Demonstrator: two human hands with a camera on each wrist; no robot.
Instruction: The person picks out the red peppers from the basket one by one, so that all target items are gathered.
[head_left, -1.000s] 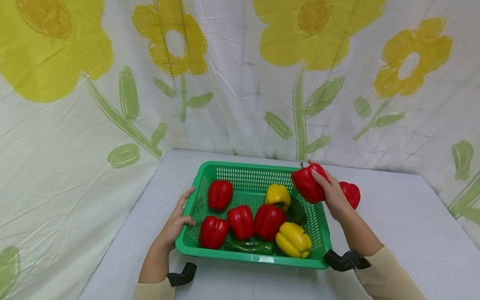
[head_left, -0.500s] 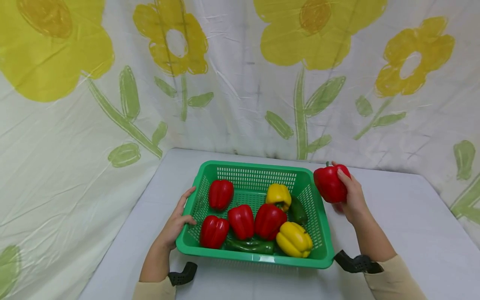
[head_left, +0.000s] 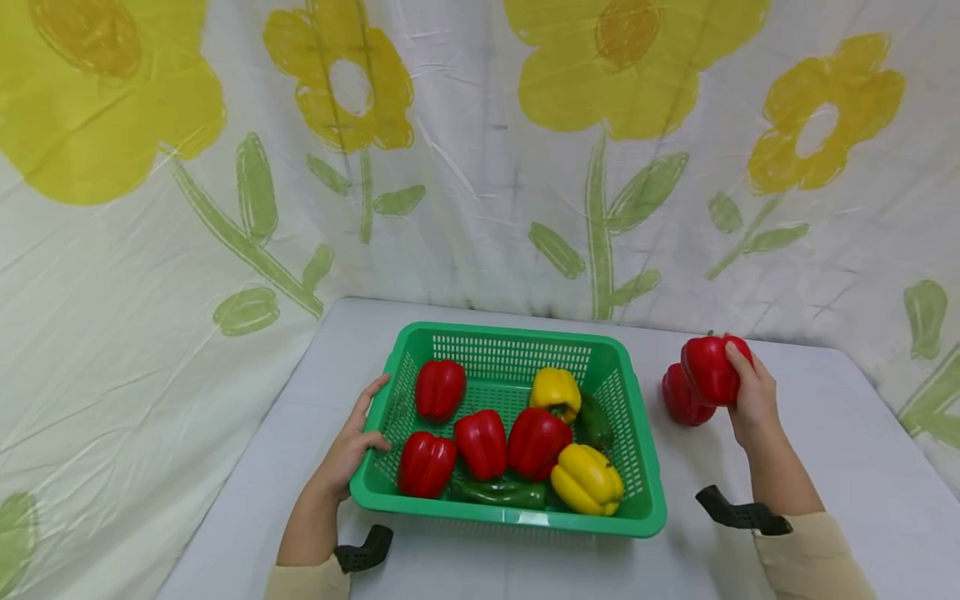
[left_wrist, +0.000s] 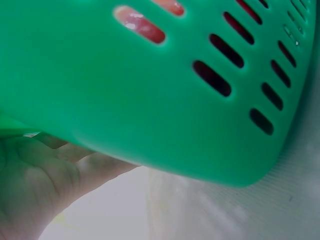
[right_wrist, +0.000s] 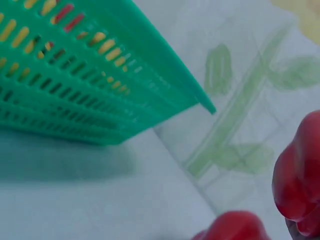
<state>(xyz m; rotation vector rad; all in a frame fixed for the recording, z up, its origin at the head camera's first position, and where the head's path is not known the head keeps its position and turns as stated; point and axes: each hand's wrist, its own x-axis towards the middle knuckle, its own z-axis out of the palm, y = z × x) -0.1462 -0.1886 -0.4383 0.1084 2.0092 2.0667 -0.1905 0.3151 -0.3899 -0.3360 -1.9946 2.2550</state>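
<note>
Right of the green basket (head_left: 525, 518), shifted a red pepper (head_left: 711, 373) clear, clamped in fingers of the right hand (head_left: 754, 398): so outside, unreleased. Gripping the basket with the left hand (head_left: 348, 450).

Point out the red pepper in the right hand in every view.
Head: red pepper in the right hand, right of the green basket.
Left wrist: not in it.
Right wrist: red pepper at the right edge, cut off.
Shared landmark: green basket.
</note>
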